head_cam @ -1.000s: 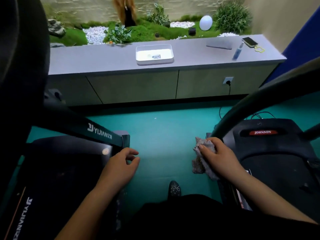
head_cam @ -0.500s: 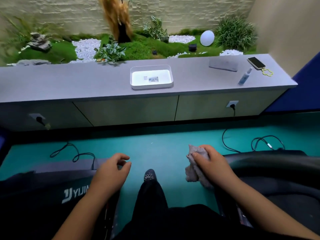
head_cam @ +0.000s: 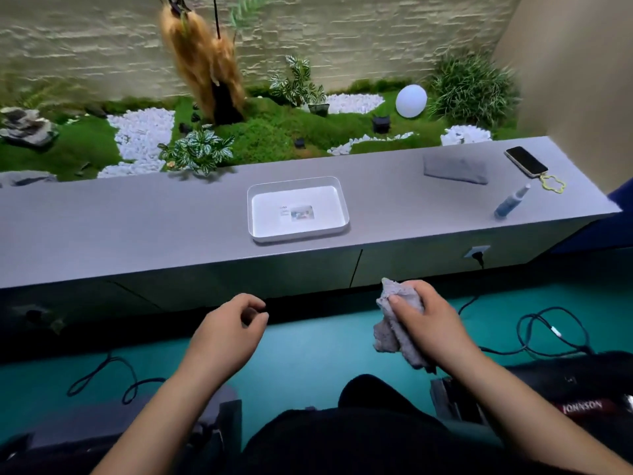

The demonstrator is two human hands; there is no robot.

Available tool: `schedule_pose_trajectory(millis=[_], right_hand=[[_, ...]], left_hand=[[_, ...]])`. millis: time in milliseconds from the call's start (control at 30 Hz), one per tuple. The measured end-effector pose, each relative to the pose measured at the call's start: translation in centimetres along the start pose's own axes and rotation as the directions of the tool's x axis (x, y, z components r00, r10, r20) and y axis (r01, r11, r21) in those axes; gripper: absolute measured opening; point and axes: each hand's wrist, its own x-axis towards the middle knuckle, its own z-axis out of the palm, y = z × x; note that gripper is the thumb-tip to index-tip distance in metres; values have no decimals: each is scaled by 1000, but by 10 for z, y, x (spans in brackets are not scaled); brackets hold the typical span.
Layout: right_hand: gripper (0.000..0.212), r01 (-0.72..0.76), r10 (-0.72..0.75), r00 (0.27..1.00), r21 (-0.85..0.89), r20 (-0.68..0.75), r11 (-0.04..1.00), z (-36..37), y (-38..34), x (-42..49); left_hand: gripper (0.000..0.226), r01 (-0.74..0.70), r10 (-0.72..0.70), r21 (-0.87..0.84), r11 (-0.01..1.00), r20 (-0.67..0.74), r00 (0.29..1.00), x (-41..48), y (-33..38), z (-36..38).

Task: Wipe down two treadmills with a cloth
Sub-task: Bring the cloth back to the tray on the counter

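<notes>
Both hands now hang clear of the treadmills: right hand [head_cam: 428,320] clamps the cloth [head_cam: 394,332], left hand [head_cam: 226,332] loosely curled, empty; wiping paused.

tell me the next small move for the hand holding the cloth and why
Probably lower the right hand and press the cloth onto the black treadmill marked JOHNSON at the lower right. The cloth is bunched in that hand and held in the air above the green floor, touching nothing, and that treadmill is the nearest surface. The left hand is empty.
</notes>
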Motion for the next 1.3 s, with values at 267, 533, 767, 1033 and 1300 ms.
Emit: schedule_pose_trajectory(millis=[267, 533, 767, 1033, 1300], right_hand=[[13, -46, 48, 991, -19, 124, 999, 8, -26, 140], [23, 52, -28, 971, -95, 238, 994, 3, -88, 316], [14, 98, -82, 940, -32, 332, 995, 48, -121, 409], [38, 240, -191, 904, -85, 383, 967, 166, -100, 489], [64, 461, -220, 843, -449, 490, 766, 283, -36, 531]], left_hand=[[11, 62, -61, -15, 998, 45, 997, 120, 19, 3], [12, 141, -142, -62, 988, -5, 990, 262, 65, -11], [22, 221, -233, -120, 968, -103, 967, 372, 47, -11], [50, 415, -420, -85, 906, -50, 906, 468, -44, 38], [53, 443, -435, -111, 890, 92, 896, 504, -97, 92]])
